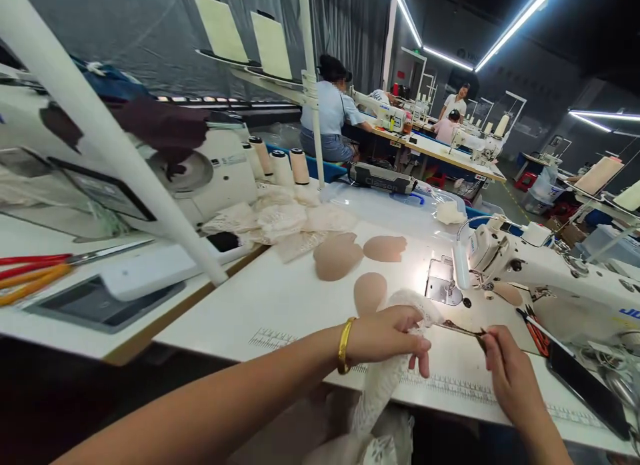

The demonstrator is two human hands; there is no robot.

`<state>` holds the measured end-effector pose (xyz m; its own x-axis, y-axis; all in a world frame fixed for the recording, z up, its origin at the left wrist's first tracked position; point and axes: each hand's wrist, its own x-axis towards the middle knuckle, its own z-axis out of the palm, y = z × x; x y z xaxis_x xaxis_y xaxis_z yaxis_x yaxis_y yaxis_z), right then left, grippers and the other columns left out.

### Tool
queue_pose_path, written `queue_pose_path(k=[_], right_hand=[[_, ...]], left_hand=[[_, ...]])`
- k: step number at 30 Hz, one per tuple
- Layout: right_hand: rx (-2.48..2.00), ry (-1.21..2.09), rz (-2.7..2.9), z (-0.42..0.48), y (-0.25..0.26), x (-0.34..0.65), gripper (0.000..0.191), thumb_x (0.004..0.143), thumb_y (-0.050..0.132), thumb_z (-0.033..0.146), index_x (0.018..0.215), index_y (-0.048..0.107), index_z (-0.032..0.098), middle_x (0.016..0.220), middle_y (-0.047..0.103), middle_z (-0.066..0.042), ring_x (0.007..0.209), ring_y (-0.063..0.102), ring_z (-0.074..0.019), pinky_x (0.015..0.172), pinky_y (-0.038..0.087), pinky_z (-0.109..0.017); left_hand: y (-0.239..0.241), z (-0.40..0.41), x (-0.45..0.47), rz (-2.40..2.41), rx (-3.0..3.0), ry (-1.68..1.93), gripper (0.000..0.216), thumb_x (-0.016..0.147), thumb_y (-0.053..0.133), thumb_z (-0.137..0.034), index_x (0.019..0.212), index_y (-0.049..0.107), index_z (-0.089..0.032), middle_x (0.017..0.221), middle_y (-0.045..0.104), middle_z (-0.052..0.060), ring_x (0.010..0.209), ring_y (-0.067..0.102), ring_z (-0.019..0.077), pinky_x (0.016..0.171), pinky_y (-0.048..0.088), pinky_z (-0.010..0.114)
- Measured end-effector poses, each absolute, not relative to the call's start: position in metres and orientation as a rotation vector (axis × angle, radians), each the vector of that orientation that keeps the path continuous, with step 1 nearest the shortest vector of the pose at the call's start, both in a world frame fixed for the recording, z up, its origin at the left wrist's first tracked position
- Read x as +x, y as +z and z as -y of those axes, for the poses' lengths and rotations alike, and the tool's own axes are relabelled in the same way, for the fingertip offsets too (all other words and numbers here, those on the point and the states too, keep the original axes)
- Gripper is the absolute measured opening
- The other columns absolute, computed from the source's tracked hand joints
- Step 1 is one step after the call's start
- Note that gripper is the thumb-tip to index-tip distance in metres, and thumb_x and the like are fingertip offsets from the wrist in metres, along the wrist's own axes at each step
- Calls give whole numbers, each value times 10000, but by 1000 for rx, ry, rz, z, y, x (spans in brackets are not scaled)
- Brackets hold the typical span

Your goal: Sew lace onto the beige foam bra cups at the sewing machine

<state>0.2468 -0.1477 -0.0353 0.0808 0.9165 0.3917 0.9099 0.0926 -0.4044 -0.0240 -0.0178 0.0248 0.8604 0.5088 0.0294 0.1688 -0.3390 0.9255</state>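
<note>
My left hand [393, 335] is closed on white lace fabric [383, 382], pinched between thumb and fingers. The lace runs over the table's front edge and down toward my lap. To the right, my right hand [507, 365] grips a slim dark metal tool [465, 328] whose tip points toward the lace; whether it is tweezers or snips I cannot make out. Behind the left hand lie beige cut pieces: a rounded one [370, 293], a larger one [338, 256] and a notched one [385, 248]. The sewing machine [493, 252] stands beyond my right hand, its needle plate [443, 282] brightly lit.
A ruler strip [450, 383] lines the front edge. At right lie a black phone [587, 388] and red-handled scissors [537, 335]. More lace [280, 218] is piled back left, near thread cones [300, 166]. A white pole [115, 138] crosses the left. A co-worker [327, 112] sits beyond.
</note>
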Motion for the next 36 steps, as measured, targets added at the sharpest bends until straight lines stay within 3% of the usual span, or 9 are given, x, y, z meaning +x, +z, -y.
queue_pose_path(k=[2, 6, 11, 16, 19, 22, 26, 32, 36], right_hand=[[-1653, -91, 1960, 146, -22, 215, 183, 1057, 451, 378, 1124, 551, 240, 805, 672, -19, 665, 648, -190, 604, 471, -276], [-1514, -614, 2100, 132, -8, 179, 183, 1058, 461, 265, 937, 593, 228, 720, 605, -13, 630, 558, -188, 642, 387, -306], [-1435, -755, 2173, 119, -8, 167, 228, 1044, 472, 194, 865, 612, 213, 674, 566, -3, 623, 524, -180, 653, 359, -317], [-1576, -619, 2071, 133, -18, 197, 224, 1065, 450, 266, 947, 631, 210, 739, 639, -14, 663, 598, -171, 670, 408, -295], [-1845, -629, 1969, 147, -38, 246, 321, 1077, 394, 400, 990, 640, 213, 754, 669, -36, 637, 618, -194, 618, 417, -305], [-1984, -677, 1943, 154, -57, 286, 477, 1066, 298, 524, 1104, 656, 211, 886, 706, -107, 770, 647, -277, 678, 474, -381], [-1857, -492, 1881, 150, -59, 286, 447, 1031, 422, 536, 1269, 619, 213, 1147, 667, -164, 1067, 606, -348, 908, 491, -522], [-1728, 129, 1838, 113, -34, 234, 312, 1059, 412, 416, 1133, 660, 242, 1085, 675, -98, 1005, 646, -247, 855, 524, -377], [-1834, 170, 1792, 72, -35, 218, 252, 981, 509, 447, 967, 666, 251, 876, 647, -32, 809, 621, -221, 680, 470, -317]], left_hand=[[19, 14, -18, -496, 1924, 389, 332, 988, 614, -402, 1201, 634, -147, 1183, 652, 80, 1005, 657, 224, 864, 585, 398], [13, 8, -13, -472, 1969, 397, 354, 987, 623, -373, 1266, 606, -155, 1268, 621, 95, 1086, 641, 249, 915, 578, 443], [11, 11, -11, -482, 2039, 369, 355, 986, 624, -375, 1263, 608, -154, 1269, 620, 93, 1089, 640, 253, 916, 578, 444], [34, -5, -51, -530, 2106, 309, 367, 987, 586, -444, 1231, 637, -174, 1082, 693, 74, 970, 667, 225, 857, 572, 387], [57, -33, -93, -840, 2314, 478, 414, 993, 458, -489, 1266, 641, -238, 972, 721, 59, 980, 662, 274, 855, 525, 399], [60, -51, -108, -1299, 2627, 931, 508, 912, 535, -492, 1356, 574, -248, 1304, 631, 101, 1251, 529, 378, 1018, 411, 526], [23, -33, -69, -793, 2828, 613, 417, 953, 564, -351, 1354, 555, -237, 1366, 599, 93, 1241, 544, 285, 1046, 410, 431], [-26, 15, -13, -654, 2953, 360, 160, 899, 675, -224, 1055, 672, -190, 1164, 655, 109, 1036, 595, 299, 901, 462, 437], [-24, 22, -29, -490, 2898, 498, 218, 910, 660, -222, 1127, 654, -206, 1197, 657, 98, 1009, 618, 274, 915, 469, 427]])
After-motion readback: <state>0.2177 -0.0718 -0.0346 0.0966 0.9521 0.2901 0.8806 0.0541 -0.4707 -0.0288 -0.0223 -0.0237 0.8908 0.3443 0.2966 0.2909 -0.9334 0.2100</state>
